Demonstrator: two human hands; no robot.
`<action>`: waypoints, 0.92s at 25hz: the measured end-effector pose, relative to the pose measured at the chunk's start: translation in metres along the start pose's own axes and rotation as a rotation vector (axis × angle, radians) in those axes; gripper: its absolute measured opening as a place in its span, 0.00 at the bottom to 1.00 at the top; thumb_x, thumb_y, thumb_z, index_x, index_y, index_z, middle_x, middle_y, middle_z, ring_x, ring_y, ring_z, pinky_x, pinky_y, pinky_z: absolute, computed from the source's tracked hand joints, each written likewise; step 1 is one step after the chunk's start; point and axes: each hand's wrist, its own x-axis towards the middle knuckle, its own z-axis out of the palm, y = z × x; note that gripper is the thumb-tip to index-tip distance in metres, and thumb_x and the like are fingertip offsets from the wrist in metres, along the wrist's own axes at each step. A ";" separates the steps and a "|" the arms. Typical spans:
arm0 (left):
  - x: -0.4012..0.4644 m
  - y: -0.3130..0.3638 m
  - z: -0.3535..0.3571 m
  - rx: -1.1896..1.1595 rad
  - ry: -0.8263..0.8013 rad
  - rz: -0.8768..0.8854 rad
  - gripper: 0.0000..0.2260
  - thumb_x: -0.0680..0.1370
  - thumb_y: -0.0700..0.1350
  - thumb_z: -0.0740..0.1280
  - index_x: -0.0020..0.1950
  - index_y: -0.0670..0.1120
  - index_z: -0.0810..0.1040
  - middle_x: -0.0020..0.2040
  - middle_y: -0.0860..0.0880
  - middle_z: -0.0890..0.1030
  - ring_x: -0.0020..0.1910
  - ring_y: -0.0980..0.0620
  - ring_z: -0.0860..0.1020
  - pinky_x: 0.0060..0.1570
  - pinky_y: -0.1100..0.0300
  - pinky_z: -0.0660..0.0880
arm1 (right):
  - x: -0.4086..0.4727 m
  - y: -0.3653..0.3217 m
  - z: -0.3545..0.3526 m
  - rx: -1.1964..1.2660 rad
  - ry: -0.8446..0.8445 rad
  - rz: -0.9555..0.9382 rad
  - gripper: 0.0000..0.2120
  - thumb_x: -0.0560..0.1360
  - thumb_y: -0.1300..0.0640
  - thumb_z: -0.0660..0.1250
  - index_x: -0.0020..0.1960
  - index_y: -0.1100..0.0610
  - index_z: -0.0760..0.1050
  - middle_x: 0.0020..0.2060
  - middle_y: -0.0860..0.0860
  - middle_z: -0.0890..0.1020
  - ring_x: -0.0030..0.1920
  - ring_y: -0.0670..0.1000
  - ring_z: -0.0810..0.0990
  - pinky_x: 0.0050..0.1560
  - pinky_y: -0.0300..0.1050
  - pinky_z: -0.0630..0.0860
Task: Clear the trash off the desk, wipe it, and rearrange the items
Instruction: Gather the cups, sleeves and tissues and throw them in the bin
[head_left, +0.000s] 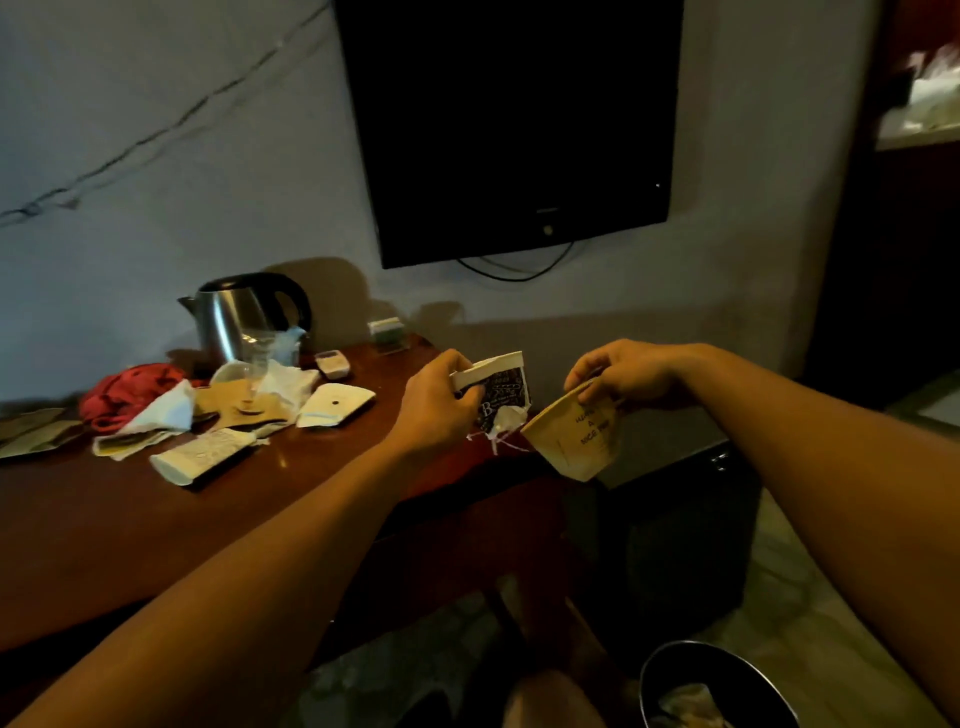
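Both hands are raised past the right end of the desk (311, 467), each loaded with trash, which suggests items are being gathered for one trip to the bin (675, 670) on the floor below the right arm. The left hand (436, 405) grips a dark printed packet (498, 389) with torn white scraps hanging from its lower edge. The right hand (628, 376) pinches the rim of a paper cup (576, 441), tilted with its mouth up and to the left; its contents cannot be seen. The bin already holds crumpled paper. Remaining trash lies on the desk: tissues (291, 382), brown card pieces (244, 402) and wrappers, beside a red cloth (124, 395). Items to keep include the kettle (239, 317), a remote (202, 457) and a white flat object (337, 405). Wiping is judged not yet started
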 end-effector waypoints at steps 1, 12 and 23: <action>0.001 0.005 0.013 -0.004 -0.034 -0.006 0.05 0.78 0.39 0.68 0.51 0.46 0.73 0.52 0.45 0.80 0.45 0.51 0.81 0.42 0.56 0.83 | -0.003 0.011 -0.007 -0.005 0.010 0.027 0.06 0.77 0.63 0.66 0.52 0.55 0.78 0.53 0.55 0.79 0.55 0.54 0.77 0.47 0.46 0.76; -0.016 0.036 0.162 0.080 -0.243 0.166 0.13 0.76 0.36 0.69 0.59 0.46 0.74 0.59 0.46 0.75 0.57 0.50 0.74 0.54 0.57 0.73 | -0.027 0.144 -0.031 -0.132 0.078 0.333 0.04 0.75 0.61 0.69 0.44 0.53 0.77 0.50 0.52 0.79 0.52 0.53 0.78 0.57 0.49 0.77; -0.063 -0.027 0.273 0.179 -0.501 0.094 0.08 0.81 0.46 0.63 0.59 0.48 0.73 0.55 0.45 0.77 0.52 0.47 0.76 0.45 0.54 0.68 | -0.008 0.288 0.043 -0.118 0.066 0.383 0.07 0.72 0.64 0.73 0.45 0.55 0.76 0.42 0.49 0.78 0.46 0.48 0.77 0.37 0.38 0.72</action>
